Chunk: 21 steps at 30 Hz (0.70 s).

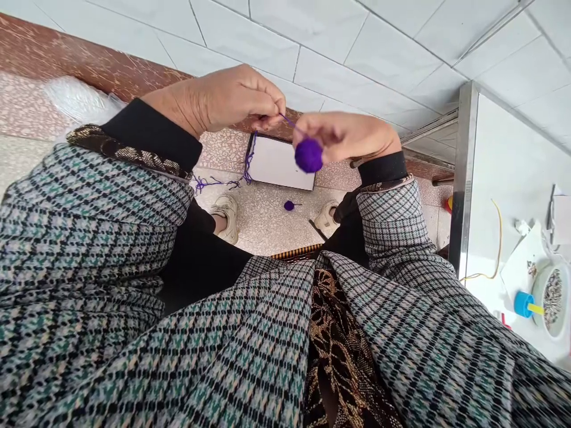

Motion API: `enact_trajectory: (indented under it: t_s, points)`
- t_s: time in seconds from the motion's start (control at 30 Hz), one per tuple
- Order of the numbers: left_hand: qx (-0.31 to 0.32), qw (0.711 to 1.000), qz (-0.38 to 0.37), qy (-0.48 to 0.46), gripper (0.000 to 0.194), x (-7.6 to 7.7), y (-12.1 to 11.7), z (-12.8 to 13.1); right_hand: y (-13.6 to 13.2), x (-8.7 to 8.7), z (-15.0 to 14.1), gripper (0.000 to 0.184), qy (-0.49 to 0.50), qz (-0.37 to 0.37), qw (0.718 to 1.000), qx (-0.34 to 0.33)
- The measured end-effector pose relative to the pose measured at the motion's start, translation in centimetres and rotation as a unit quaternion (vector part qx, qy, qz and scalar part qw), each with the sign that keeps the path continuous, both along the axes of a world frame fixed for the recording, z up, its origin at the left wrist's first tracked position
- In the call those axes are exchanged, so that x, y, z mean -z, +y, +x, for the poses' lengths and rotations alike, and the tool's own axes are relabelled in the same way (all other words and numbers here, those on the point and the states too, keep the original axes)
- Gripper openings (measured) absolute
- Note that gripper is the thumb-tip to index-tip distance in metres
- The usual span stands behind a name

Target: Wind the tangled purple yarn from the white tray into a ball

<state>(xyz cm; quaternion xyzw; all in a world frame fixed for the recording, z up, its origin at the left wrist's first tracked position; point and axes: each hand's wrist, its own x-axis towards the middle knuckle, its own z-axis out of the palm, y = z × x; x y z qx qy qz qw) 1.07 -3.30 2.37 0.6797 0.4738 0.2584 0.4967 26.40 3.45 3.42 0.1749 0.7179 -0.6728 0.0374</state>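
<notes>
My left hand (250,98) is closed in a pinch on a strand of purple yarn (288,120). That strand runs taut toward my right hand (352,135), whose curled fingers hold a small purple yarn ball (308,156). The ball and the right fingertips are slightly blurred. Below my left hand, a loose length of purple yarn (248,169) hangs down and trails in a tangle to the left. A smaller purple ball (289,205) with a short tail lies on the floor between my shoes.
A white dark-edged rectangular board or box (281,161) lies on the speckled floor (261,223). A clear plastic bag (82,98) is at the left by the tiled wall (330,30). At the right stands a white table (486,178) with a bowl (542,291) and a blue-capped item (523,304).
</notes>
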Motion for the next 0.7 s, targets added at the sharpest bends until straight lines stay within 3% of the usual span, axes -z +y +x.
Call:
enact_trajectory:
  t_s: [0.07,0.17,0.23,0.3,0.37,0.4,0.47,0.57,0.63,0.7]
  points:
    - [0.016,1.000,-0.012,-0.006,0.056,0.7,0.4,-0.1,0.2,-0.2,0.3,0.057,0.147,-0.051,0.983,0.101]
    - [0.033,0.999,-0.023,-0.018,0.058,1.5,0.9,0.1,0.8,-0.2,-0.6,0.055,0.300,-0.081,0.889,0.336]
    - [0.065,0.998,-0.003,-0.009,0.060,1.5,0.9,0.4,0.9,0.0,-1.6,0.051,0.295,-0.086,0.837,0.452]
    - [0.115,0.993,0.018,0.005,0.064,1.1,0.7,0.7,0.7,0.4,-2.5,0.042,0.216,-0.056,0.832,0.509]
    - [0.142,0.990,0.018,-0.004,0.065,0.7,0.5,0.9,0.1,0.7,-2.9,0.034,0.098,0.032,0.854,0.510]
    - [0.140,0.990,0.011,-0.019,0.065,0.6,0.3,0.9,-0.2,0.7,-2.9,0.031,0.035,0.083,0.874,0.477]
    - [0.105,0.993,-0.011,-0.057,0.063,0.4,0.2,0.9,-0.8,0.6,-2.5,0.029,-0.052,0.134,0.930,0.337]
    - [0.033,0.995,-0.047,-0.082,0.065,0.7,0.2,0.6,-1.2,0.1,-1.4,0.030,-0.068,0.080,0.988,0.117]
    - [0.021,0.995,-0.057,-0.081,0.069,1.0,0.4,0.5,-1.2,-0.3,-0.9,0.038,0.002,0.011,0.994,0.113]
    - [0.034,0.994,-0.053,-0.085,0.072,1.2,0.5,0.6,-1.0,-0.5,-0.7,0.052,0.142,-0.068,0.966,0.206]
